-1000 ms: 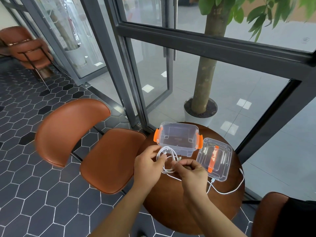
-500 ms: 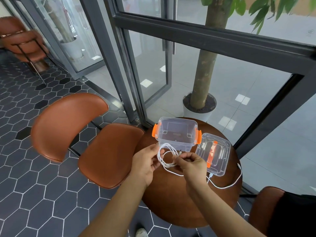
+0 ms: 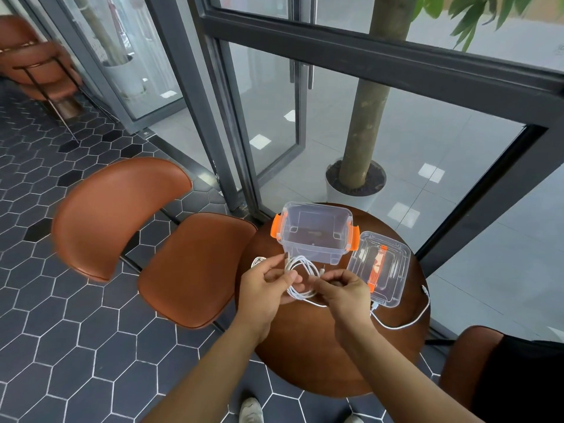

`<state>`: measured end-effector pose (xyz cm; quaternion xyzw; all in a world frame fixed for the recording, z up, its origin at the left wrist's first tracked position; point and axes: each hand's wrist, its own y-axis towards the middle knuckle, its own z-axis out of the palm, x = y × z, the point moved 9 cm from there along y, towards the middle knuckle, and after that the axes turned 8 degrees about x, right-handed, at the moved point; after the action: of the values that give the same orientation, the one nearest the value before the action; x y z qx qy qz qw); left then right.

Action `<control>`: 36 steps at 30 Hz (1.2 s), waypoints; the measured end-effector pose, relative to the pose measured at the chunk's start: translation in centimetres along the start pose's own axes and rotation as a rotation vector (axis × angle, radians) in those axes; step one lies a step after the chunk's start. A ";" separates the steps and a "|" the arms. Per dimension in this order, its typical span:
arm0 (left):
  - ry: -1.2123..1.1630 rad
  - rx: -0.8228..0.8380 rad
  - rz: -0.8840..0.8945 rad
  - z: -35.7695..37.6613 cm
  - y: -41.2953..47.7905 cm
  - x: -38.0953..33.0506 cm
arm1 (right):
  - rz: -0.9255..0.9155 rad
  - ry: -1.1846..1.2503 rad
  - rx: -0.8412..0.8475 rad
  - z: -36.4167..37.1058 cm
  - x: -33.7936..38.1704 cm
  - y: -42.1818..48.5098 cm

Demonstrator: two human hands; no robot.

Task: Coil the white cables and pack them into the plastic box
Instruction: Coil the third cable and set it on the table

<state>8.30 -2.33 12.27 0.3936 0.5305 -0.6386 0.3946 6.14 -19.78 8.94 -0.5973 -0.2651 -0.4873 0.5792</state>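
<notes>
1. Two bare grips meet over the round tabletop (image 3: 320, 355): the left grip (image 3: 262, 288) pinches the loops of a white cable (image 3: 300, 277), fingers curled round them.
2. The right grip (image 3: 345, 291) pinches the same coil's right side.
3. The cable's loose tail curves right, past the lid (image 3: 387, 270).
4. The plastic box (image 3: 311, 254) stands open just beyond the coil.

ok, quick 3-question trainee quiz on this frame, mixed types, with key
1. True or false: a cable lies in the box.
2. Where is the lid? A) on the box B) on the table, right of the box C) on a chair
3. Which hands grip the coil?
Key: 1 false; 2 B; 3 both, left hand and right hand.
</notes>
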 end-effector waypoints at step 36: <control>-0.074 0.115 -0.257 0.5 -0.1 1.1 | 0.271 0.317 0.658 2.8 -1.0 -0.2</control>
<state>7.78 -2.88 11.38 0.3204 0.5242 -0.7274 0.3058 6.37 -16.89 8.54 -0.3265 -0.2332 -0.3814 0.8328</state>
